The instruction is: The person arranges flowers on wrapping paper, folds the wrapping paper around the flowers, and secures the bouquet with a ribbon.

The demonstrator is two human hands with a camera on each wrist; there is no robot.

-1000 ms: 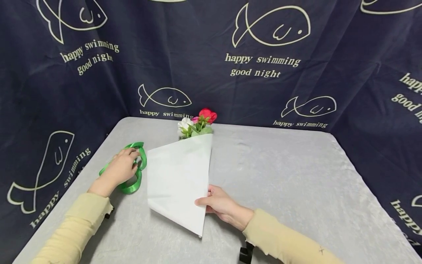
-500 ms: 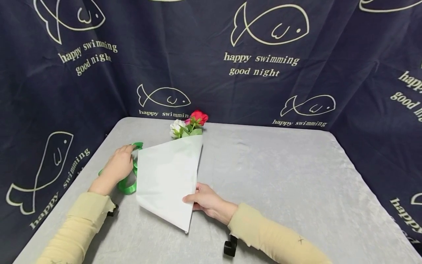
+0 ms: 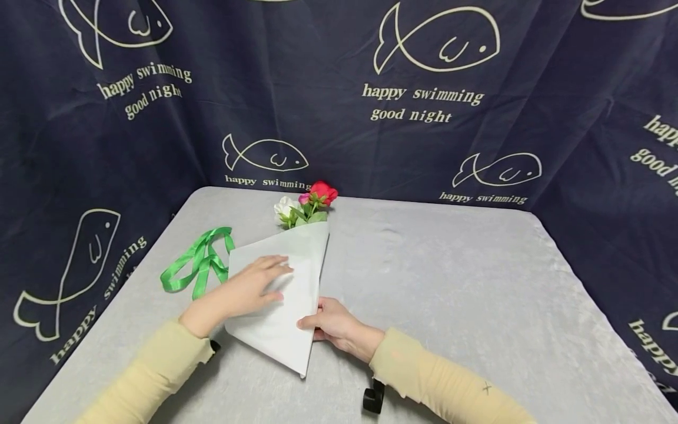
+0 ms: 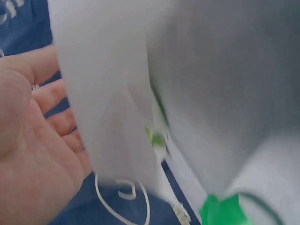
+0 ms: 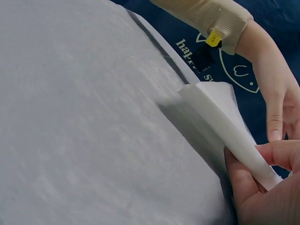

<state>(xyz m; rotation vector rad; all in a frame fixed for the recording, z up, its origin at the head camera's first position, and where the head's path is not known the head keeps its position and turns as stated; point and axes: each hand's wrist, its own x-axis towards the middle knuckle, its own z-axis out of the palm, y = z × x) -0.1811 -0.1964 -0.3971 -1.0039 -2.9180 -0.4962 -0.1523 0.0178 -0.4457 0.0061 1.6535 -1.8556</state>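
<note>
A sheet of white paper (image 3: 296, 294) is folded round a bunch of flowers, a bouquet whose red bloom (image 3: 323, 193), white bloom (image 3: 286, 209) and green leaves stick out at its top. My right hand (image 3: 343, 327) pinches the paper's right edge low down, thumb on the front; the right wrist view shows thumb and fingers on both sides of the rolled edge (image 5: 225, 126). Over the front of the paper is my left hand (image 3: 249, 291), its fingers loosely extended with nothing in them. In the left wrist view its palm (image 4: 37, 140) is beside the paper.
Loops of green ribbon (image 3: 203, 265) lie on the grey cloth-covered table (image 3: 450, 294), left of the paper and partly behind it. A dark blue curtain (image 3: 339, 70) printed with fish surrounds the table at the back and sides.
My left hand has left the ribbon and moved right, over the paper, so the ribbon shows more fully. My right hand has shifted the wrapped flowers left and still pinches the paper.
</note>
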